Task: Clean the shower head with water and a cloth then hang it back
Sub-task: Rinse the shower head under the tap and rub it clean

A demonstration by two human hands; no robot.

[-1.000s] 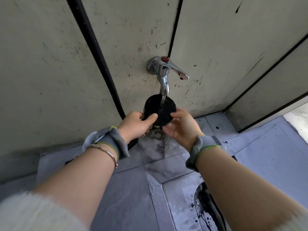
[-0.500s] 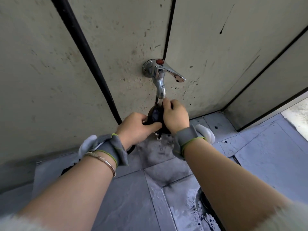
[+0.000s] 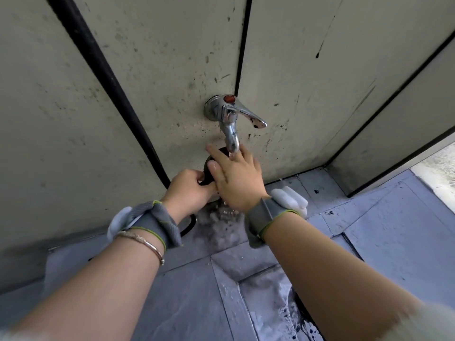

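Our left hand (image 3: pixel 190 190) grips the black shower head (image 3: pixel 208 171) from below, with the fingers curled round its lower part. Our right hand (image 3: pixel 238 178) lies flat over the head's face, fingers straight and spread, holding nothing. It covers most of the head, so we only see a dark sliver between the two hands.

The chrome tap (image 3: pixel 227 116) sits on the wall (image 3: pixel 172 57) just above the right hand. Its spout tip is at the right fingertips; we can't tell if they touch. The lever points off to that hand's right.

A black hose (image 3: pixel 110 77) runs down the wall left of the left hand and loops under its wrist. Water (image 3: pixel 222 214) splashes on the floor (image 3: pixel 394 242) just below both hands. There is a bracelet (image 3: pixel 145 242) on the left wrist.
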